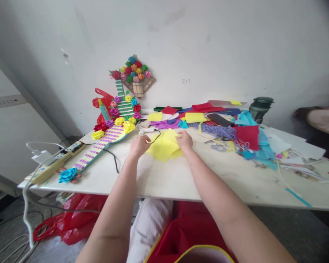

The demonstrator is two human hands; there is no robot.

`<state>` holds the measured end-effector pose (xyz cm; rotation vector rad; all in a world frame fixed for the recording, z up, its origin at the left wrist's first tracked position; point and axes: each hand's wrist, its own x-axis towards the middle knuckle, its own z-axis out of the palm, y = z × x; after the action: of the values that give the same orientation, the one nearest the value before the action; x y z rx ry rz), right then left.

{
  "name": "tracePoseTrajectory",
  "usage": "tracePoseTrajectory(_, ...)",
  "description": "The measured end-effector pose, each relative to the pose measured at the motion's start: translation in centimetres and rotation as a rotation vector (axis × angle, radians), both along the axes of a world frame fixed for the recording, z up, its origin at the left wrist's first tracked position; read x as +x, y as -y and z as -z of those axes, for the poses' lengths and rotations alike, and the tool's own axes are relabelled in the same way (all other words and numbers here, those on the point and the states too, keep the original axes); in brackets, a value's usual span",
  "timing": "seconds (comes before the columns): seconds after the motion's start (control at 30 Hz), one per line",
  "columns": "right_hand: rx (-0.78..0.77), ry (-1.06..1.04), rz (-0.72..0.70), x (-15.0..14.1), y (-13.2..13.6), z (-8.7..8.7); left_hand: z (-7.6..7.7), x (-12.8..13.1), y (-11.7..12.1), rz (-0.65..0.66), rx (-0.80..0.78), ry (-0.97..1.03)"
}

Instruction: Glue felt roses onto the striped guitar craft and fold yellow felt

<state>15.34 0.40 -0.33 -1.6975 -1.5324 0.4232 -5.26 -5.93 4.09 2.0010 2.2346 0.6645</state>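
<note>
The left hand [140, 147] and right hand [185, 141] are each pinching opposite edges of the yellow paper [165, 147] on the bench [161, 180], apparently spreading it, the next move probably calling for gentle, even alignment.

Bright yellow paper [166, 147], lavender yarn [218, 131], turquoise flower [68, 175], dark green bottle [260, 109], purple-striped pale yellow panel [101, 145]

No. [186, 81], "217" or "Z17", on wall [222, 47]
</note>
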Motion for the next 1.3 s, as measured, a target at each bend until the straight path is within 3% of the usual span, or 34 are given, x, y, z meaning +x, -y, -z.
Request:
tracePoseTrajectory(0.13, -0.021, 0.022, 0.030, 0.2, 0.0, 0.0, 0.4, 0.0, -0.3, -0.018, 0.032, -0.026)
tracePoseTrajectory(0.27, -0.096, 0.204, 0.008, 0.1, 0.3, 0.0, 1.0, 0.0, -0.5, -0.036, 0.070, -0.079)
tracePoseTrajectory(0.5, 0.143, 0.477, -0.024, -0.2, 1.1, -0.3, 2.3, 0.4, -0.4, -0.050, 0.079, -0.216)
tracePoseTrajectory(0.73, 0.085, 0.612, -0.167, -1.9, 1.6, 0.2, 3.2, 0.3, -0.3, -0.079, 0.039, -0.272)
tracePoseTrajectory(1.03, 0.079, 0.498, -0.208, -2.2, 1.3, 0.2, 3.3, -0.1, -0.1, -0.025, 0.014, -0.263)
tracePoseTrajectory(1.3, 0.014, 0.272, -0.137, -1.5, 0.8, 0.3, 3.3, -0.8, -0.2, -0.091, 0.061, -0.239)
